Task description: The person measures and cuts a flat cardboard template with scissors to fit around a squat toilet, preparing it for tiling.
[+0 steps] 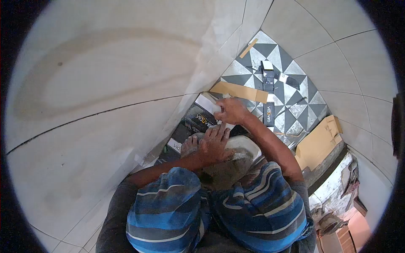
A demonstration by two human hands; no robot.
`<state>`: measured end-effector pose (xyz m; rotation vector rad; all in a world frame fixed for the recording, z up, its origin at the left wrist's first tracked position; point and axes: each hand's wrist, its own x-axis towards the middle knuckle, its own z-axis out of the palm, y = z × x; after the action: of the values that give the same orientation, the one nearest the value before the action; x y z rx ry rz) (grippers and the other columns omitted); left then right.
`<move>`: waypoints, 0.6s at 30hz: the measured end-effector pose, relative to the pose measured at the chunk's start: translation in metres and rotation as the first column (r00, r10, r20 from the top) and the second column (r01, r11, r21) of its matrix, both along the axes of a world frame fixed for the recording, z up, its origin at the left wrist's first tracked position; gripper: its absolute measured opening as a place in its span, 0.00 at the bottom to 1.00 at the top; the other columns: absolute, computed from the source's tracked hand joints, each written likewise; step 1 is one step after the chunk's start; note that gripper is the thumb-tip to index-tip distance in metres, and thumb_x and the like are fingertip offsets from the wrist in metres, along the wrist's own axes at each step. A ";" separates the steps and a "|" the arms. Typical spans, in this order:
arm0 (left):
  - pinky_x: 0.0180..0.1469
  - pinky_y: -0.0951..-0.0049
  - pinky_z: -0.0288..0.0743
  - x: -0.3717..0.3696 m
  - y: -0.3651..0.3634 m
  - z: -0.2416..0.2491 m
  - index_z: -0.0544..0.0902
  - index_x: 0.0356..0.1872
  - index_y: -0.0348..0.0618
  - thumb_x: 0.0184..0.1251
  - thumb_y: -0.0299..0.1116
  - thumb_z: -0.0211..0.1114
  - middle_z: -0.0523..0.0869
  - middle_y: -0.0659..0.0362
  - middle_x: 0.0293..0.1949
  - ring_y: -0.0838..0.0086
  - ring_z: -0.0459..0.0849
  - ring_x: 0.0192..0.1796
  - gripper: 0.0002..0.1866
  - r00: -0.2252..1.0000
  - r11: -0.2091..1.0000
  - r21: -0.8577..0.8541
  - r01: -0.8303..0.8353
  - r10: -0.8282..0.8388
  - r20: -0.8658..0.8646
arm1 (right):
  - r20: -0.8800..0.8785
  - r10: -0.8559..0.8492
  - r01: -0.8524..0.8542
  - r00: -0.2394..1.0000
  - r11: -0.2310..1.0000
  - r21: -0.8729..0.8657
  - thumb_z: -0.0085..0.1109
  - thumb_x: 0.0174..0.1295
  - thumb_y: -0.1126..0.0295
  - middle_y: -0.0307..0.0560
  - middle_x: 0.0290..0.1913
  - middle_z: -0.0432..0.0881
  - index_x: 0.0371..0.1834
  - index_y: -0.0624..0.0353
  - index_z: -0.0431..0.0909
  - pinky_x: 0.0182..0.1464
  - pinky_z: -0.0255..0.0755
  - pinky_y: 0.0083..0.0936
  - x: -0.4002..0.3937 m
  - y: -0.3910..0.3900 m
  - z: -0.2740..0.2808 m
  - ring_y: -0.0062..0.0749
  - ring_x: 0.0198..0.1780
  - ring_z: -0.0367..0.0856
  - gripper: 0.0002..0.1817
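My left hand (214, 145) lies with its fingers stretched out, over the edge of a whitish container (249, 145) between my legs. The container has a grey, dirty-looking surface inside. Just beyond, my right hand (232, 111) is closed, fingers bent and pressed together; what they hold, if anything, is hidden. A small white piece (228, 125) shows between the two hands. Beneath and beside them are black-and-white printed cardboard sheets (196, 120) along the wall. A bare foot (190, 144) rests on them, left of my left hand.
A patterned grey-and-white tile floor (276, 57) runs into the corner. On it lie brown cardboard strips (240, 91), black box pieces (268, 78) and a larger cardboard sheet (318, 141). Large beige wall tiles (105, 71) stand close on the left. Debris (333, 219) lies beyond a ledge at lower right.
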<state>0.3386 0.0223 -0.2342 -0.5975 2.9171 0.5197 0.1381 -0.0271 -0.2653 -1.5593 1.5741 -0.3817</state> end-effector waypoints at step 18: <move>0.73 0.45 0.60 0.001 -0.004 -0.002 0.71 0.70 0.27 0.68 0.64 0.60 0.60 0.31 0.77 0.43 0.70 0.71 0.46 0.999 0.996 0.088 -0.002 -0.002 0.046 | 0.164 -0.207 0.218 0.964 0.975 -0.048 0.69 0.59 0.59 0.52 0.27 0.83 0.42 0.64 0.83 0.36 0.75 0.35 -0.028 0.014 0.008 0.38 0.30 0.83 0.18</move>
<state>0.3392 0.0188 -0.2359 -0.5897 2.8339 0.6221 0.1105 -0.0129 -0.2571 -1.3751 1.6218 -0.6667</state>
